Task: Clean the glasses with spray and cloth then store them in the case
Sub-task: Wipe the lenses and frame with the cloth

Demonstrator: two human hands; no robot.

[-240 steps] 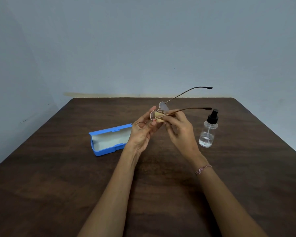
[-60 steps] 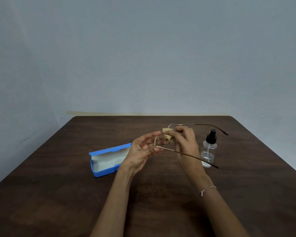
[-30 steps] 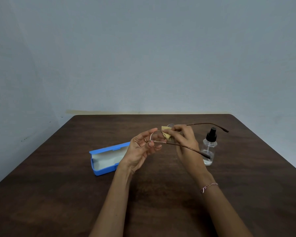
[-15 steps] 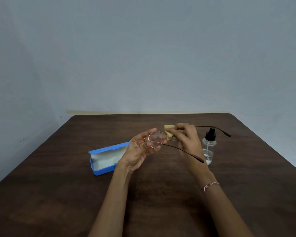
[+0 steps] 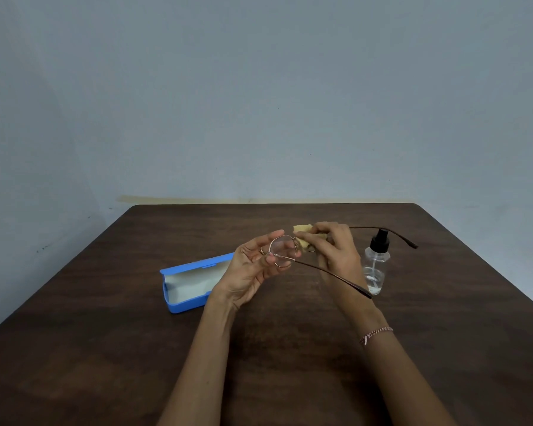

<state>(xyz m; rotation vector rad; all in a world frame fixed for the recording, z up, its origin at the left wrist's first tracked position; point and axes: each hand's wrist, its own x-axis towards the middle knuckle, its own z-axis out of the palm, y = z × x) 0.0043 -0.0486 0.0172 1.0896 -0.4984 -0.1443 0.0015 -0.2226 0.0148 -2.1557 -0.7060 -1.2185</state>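
Observation:
Thin wire-framed glasses (image 5: 282, 252) with round lenses are held above the table, their temples spread out to the right. My left hand (image 5: 253, 265) grips the frame at the left lens. My right hand (image 5: 336, 250) pinches a small yellow cloth (image 5: 303, 236) around the right lens, which the cloth and fingers mostly hide. The blue case (image 5: 191, 281) lies open on the table to the left of my hands, its pale lining showing. A clear spray bottle (image 5: 374, 269) with a black nozzle stands upright just right of my right hand.
The dark wooden table (image 5: 105, 348) runs back to a plain grey-blue wall (image 5: 259, 103). Its far right corner is rounded. A thin bracelet (image 5: 376, 333) sits on my right wrist.
Over the last seconds the glasses turned so the left lens faces me more squarely. The cloth stays on the right lens. Case and bottle have not moved on the table.

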